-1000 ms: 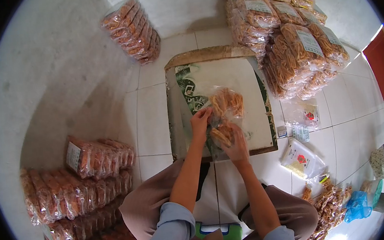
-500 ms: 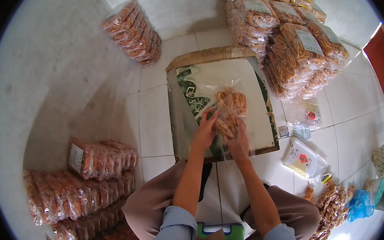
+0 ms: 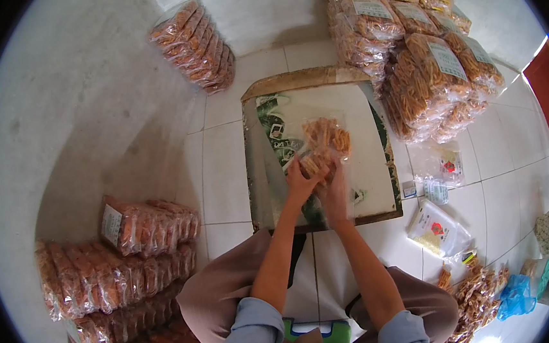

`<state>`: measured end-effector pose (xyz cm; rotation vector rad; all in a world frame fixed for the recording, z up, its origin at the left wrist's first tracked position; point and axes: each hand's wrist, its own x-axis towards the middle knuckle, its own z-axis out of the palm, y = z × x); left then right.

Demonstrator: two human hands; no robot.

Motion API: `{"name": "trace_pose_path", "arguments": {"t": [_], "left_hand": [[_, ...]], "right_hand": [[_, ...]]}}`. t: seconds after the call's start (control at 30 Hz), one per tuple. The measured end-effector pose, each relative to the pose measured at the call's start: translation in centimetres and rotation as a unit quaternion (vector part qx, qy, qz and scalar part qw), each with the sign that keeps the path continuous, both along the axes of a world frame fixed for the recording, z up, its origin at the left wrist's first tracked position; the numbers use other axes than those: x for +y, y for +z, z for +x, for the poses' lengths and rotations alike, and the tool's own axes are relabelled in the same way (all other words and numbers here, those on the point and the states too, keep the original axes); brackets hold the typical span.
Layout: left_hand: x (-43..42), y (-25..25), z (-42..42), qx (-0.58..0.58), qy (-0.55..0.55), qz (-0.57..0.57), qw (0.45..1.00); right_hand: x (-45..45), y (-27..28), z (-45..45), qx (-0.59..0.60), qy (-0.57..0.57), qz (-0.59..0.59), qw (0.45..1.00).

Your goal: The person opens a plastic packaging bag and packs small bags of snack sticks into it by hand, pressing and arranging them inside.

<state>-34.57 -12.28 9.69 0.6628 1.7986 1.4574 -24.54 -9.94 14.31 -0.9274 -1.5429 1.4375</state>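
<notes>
A clear plastic bag of brown, stick-shaped snacks [image 3: 326,135] lies on a low, worn table [image 3: 369,183] with a green printed strip along its left side. My left hand [image 3: 304,181] grips the bag's near left part, thumb reaching across its top. On the near right side, my right hand [image 3: 333,196] is closed around the bag, partly behind loose clear plastic. Both hands are close together at the bag's near end. Some fingertips are hidden by the bag and the film.
Packed snack bags [image 3: 433,62] are piled at the back right, with another stack [image 3: 197,45] against the wall. More bags [image 3: 115,274] fill the left. To the right lie a pack of printed plastic bags [image 3: 439,228], loose snacks [image 3: 475,297] and a blue plastic bag [image 3: 515,296].
My hands have drawn closer together at the bag's near end. My left hand has moved rightward over the bag, and the bag has turned and shifted slightly left.
</notes>
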Motion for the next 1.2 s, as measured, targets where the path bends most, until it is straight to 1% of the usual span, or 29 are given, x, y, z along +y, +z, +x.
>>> {"name": "trace_pose_path", "arguments": {"t": [0.03, 0.07, 0.1, 0.13, 0.17, 0.2, 0.23, 0.27, 0.3, 0.33, 0.4, 0.47, 0.53, 0.57, 0.63, 0.67, 0.73, 0.77, 0.83, 0.87, 0.93, 1.0, 1.03, 1.1, 1.13, 1.17, 1.2], "left_hand": [[0.4, -0.5, -0.2, 0.118, 0.068, 0.02, 0.991], [0.8, -0.9, -0.8, 0.117, 0.068, 0.021, 0.991], [1.3, -0.3, -1.4, 0.005, 0.105, 0.074, 0.992], [1.7, 0.2, -2.0, -0.107, 0.14, 0.124, 0.976], [2.0, 0.7, -2.3, -0.11, 0.14, 0.124, 0.976], [2.4, 1.1, -2.5, -0.139, 0.152, 0.088, 0.975], [2.5, 1.6, -2.7, -0.167, 0.164, 0.051, 0.971], [2.6, 2.1, -2.8, -0.168, 0.163, 0.051, 0.971], [2.7, 2.4, -2.9, -0.127, 0.122, -0.013, 0.984], [2.8, 2.7, -3.0, -0.085, 0.079, -0.077, 0.99], [2.9, 2.4, -2.8, -0.078, 0.09, -0.059, 0.991], [3.0, 1.4, -2.9, -0.071, 0.1, -0.042, 0.992], [3.0, 1.0, -3.0, -0.147, 0.121, -0.014, 0.982], [3.0, 0.8, -3.0, -0.147, 0.121, -0.014, 0.982], [3.0, 1.0, -2.9, -0.22, 0.124, 0.009, 0.968], [2.9, 1.2, -2.8, -0.22, 0.123, 0.009, 0.968], [2.8, 1.9, -2.4, -0.292, 0.124, 0.024, 0.948], [2.7, 2.4, -2.2, -0.291, 0.123, 0.024, 0.948], [2.4, 2.7, -2.0, -0.261, 0.074, 0.03, 0.962], [2.2, 2.9, -1.8, -0.259, 0.075, 0.03, 0.962], [1.7, 3.3, -1.3, -0.299, 0.003, 0.062, 0.952], [1.5, 3.6, -1.0, -0.279, -0.005, 0.063, 0.958], [1.4, 3.6, -0.8, -0.263, -0.015, 0.065, 0.963], [1.0, 4.4, 0.0, -0.263, -0.001, 0.054, 0.963], [0.8, 5.0, 0.3, -0.263, 0.013, 0.042, 0.964], [0.8, 4.6, 0.6, -0.262, 0.014, 0.042, 0.964], [0.9, 3.9, 0.8, -0.231, 0.018, 0.041, 0.972]], "right_hand": [[-0.1, 0.0, 0.1, 0.039, 0.003, -0.048, 0.998], [0.1, -0.7, 0.1, -0.05, 0.001, 0.03, 0.998], [0.2, -1.3, 0.3, -0.139, -0.001, 0.106, 0.985], [0.2, -1.4, 0.5, -0.142, -0.001, 0.106, 0.984], [0.3, -1.6, 0.7, -0.159, 0.0, 0.141, 0.977], [0.4, -1.7, 0.9, -0.176, 0.001, 0.176, 0.969], [0.4, -2.0, 1.1, -0.177, 0.0, 0.176, 0.968], [0.4, -2.3, 1.1, -0.176, -0.003, 0.189, 0.966], [0.4, -2.6, 1.1, -0.174, -0.006, 0.202, 0.964], [0.5, -2.8, 1.2, -0.174, -0.006, 0.202, 0.964], [0.6, -3.0, 1.4, -0.183, 0.018, 0.152, 0.971], [0.7, -3.1, 1.6, -0.169, 0.024, 0.165, 0.971], [0.7, -3.1, 1.9, -0.155, 0.029, 0.177, 0.972], [0.8, -3.1, 2.1, -0.146, 0.051, 0.163, 0.975], [0.9, -2.7, 2.4, -0.136, 0.073, 0.149, 0.977], [1.0, -2.4, 2.6, -0.113, 0.091, 0.145, 0.979], [1.1, -2.2, 2.6, -0.09, 0.108, 0.141, 0.98], [1.2, -2.2, 2.5, -0.094, 0.114, 0.137, 0.98], [1.5, -2.2, 2.2, -0.096, 0.119, 0.133, 0.979], [1.6, -2.3, 1.9, -0.093, 0.099, 0.141, 0.981], [1.8, -2.8, 1.2, -0.086, 0.08, 0.15, 0.982], [2.2, -3.0, 0.7, -0.128, 0.03, 0.189, 0.973], [2.2, -3.1, 0.6, -0.127, 0.03, 0.189, 0.973], [1.9, -2.6, 0.0, -0.103, 0.009, 0.135, 0.985], [1.6, -2.1, -0.3, -0.102, 0.01, 0.134, 0.986], [1.4, -1.7, -0.7, -0.106, -0.011, 0.115, 0.988], [1.3, -1.2, -1.0, -0.11, -0.031, 0.095, 0.989]]}}
